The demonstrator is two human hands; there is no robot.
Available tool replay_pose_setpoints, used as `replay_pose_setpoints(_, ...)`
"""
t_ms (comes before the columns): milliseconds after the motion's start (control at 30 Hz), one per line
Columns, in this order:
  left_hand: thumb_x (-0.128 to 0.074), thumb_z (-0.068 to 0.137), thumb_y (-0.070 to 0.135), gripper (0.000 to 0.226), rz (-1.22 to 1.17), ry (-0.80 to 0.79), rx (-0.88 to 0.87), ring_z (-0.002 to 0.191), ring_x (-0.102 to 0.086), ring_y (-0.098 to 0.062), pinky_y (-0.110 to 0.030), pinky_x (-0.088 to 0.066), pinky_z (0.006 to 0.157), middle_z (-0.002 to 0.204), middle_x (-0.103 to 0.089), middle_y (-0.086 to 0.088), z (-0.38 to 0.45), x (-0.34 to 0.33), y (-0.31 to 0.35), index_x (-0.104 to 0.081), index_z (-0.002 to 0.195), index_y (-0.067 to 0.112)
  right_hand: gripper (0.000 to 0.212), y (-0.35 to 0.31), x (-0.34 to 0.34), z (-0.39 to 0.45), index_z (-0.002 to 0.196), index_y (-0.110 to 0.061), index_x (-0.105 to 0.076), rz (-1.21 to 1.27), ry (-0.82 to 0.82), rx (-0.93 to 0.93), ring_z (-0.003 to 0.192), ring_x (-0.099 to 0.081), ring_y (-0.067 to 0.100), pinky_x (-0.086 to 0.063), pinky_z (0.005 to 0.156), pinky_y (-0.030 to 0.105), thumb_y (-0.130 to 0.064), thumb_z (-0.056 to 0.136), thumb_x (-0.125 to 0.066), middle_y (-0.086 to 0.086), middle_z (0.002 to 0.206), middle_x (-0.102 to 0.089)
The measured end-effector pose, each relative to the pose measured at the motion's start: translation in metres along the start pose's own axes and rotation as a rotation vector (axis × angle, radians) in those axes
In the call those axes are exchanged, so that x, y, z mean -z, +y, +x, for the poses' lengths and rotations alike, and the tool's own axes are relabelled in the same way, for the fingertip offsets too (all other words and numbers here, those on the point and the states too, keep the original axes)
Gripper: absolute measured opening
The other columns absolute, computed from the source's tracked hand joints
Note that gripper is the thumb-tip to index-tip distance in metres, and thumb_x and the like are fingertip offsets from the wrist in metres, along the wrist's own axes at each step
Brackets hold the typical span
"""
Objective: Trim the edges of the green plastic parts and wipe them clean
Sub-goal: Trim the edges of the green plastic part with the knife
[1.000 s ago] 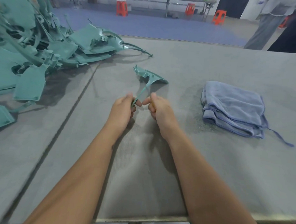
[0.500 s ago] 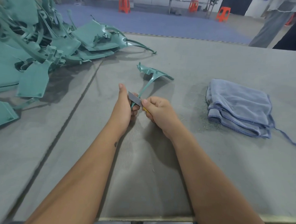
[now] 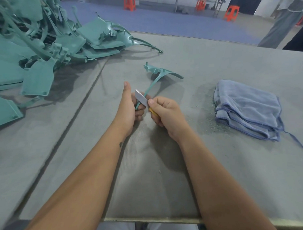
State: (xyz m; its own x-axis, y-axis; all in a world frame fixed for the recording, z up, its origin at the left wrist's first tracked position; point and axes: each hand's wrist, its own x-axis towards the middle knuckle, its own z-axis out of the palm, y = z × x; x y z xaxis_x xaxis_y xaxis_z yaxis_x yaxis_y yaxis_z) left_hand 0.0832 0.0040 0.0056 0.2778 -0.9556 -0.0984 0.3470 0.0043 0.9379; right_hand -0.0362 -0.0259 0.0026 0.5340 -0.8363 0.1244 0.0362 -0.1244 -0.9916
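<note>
Green plastic part [image 3: 153, 80] stands over the grey felt-covered table [image 3: 214, 168], its thin stem gripped in the curled fingers of the left hand [image 3: 128, 110], while the right hand [image 3: 166, 113] pinches a yellow-handled blade [image 3: 141, 100] laid against that stem. A heap of green parts [image 3: 46, 47] fills the table's far left and a folded blue cloth [image 3: 247, 109] lies to the right. Beyond the table are blue floor mats [image 3: 167, 22] and orange stools [image 3: 129, 1].

Grey felt-covered desk [image 3: 214, 168] with a seam running diagonally down its left side. Big heap of green parts [image 3: 46, 47] piled at the far left, folded blue cloth [image 3: 247, 108] on the right, some fine green shavings [image 3: 210, 120] scattered just beside the cloth.
</note>
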Motion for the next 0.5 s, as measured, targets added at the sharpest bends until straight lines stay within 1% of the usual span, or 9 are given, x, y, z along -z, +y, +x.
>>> replay_pose_setpoints(67,-0.01,0.097,0.065,0.078,-0.079,-0.034,0.005,0.038,-0.022,-0.007,-0.015,-0.016,0.04,0.047,-0.035,0.001,-0.0003,0.0001,0.0009,-0.062,0.083,0.008,0.032,-0.0022,-0.0009,-0.0009,0.068,-0.011,-0.049,-0.015,-0.021,0.011,0.038,-0.027,0.008,-0.021,0.039,0.019,-0.013,0.1,-0.046,-0.002,0.043,-0.038)
replay_pose_setpoints(100,-0.011,0.096,0.066,0.078,-0.111,-0.044,0.01,0.039,-0.023,-0.008,-0.016,-0.017,0.041,0.048,-0.037,0.0,-0.0001,0.0001,0.0015,-0.062,0.087,0.007,0.032,-0.0029,-0.0007,-0.0009,0.068,-0.01,-0.049,-0.019,-0.019,0.013,0.038,-0.026,0.008,-0.02,0.039,0.019,-0.013,0.1,-0.046,-0.003,0.042,-0.038)
replay_pose_setpoints(167,-0.01,0.095,0.067,0.08,-0.142,-0.058,0.02,0.039,-0.025,-0.009,-0.018,-0.018,0.043,0.049,-0.041,0.0,0.0002,0.0004,0.0028,-0.061,0.093,0.005,0.034,-0.0029,-0.0005,-0.0008,0.066,-0.012,-0.048,-0.031,-0.019,0.01,0.037,-0.027,0.006,-0.022,0.039,0.016,-0.012,0.1,-0.046,-0.005,0.041,-0.038)
replay_pose_setpoints(267,-0.007,0.094,0.068,0.086,-0.153,-0.088,0.031,0.041,-0.027,-0.011,-0.023,-0.019,0.047,0.052,-0.042,-0.001,0.0001,0.0019,0.0039,-0.063,0.098,0.004,0.035,-0.002,-0.0016,0.0002,0.065,-0.012,-0.052,-0.049,-0.029,0.003,0.036,-0.028,0.002,-0.025,0.039,0.009,-0.011,0.1,-0.047,-0.01,0.039,-0.041)
replay_pose_setpoints(367,-0.006,0.094,0.069,0.087,-0.166,-0.098,0.048,0.042,-0.027,-0.011,-0.025,-0.019,0.048,0.051,-0.041,0.0,0.0001,0.0017,0.0038,-0.061,0.102,0.002,0.034,-0.0003,-0.0017,0.0022,0.067,-0.011,-0.055,-0.048,-0.026,-0.003,0.036,-0.03,0.0,-0.026,0.04,0.008,-0.01,0.1,-0.047,-0.011,0.038,-0.043)
replay_pose_setpoints(433,-0.007,0.094,0.069,0.088,-0.168,-0.097,0.054,0.042,-0.028,-0.011,-0.024,-0.019,0.047,0.048,-0.041,0.001,0.001,0.0022,0.0035,-0.06,0.107,0.0,0.03,0.0014,-0.0014,0.0039,0.072,-0.005,-0.058,-0.063,-0.019,-0.009,0.039,-0.03,0.0,-0.027,0.042,0.009,-0.011,0.1,-0.048,-0.012,0.039,-0.042)
replay_pose_setpoints(500,-0.008,0.094,0.069,0.088,-0.17,-0.089,0.058,0.04,-0.027,-0.01,-0.023,-0.019,0.046,0.047,-0.041,0.002,0.0023,0.0026,0.0025,-0.059,0.111,-0.001,0.029,0.0032,-0.0012,0.0054,0.08,0.006,-0.059,-0.092,0.002,-0.014,0.041,-0.029,0.001,-0.027,0.043,0.011,-0.012,0.099,-0.048,-0.012,0.041,-0.039)
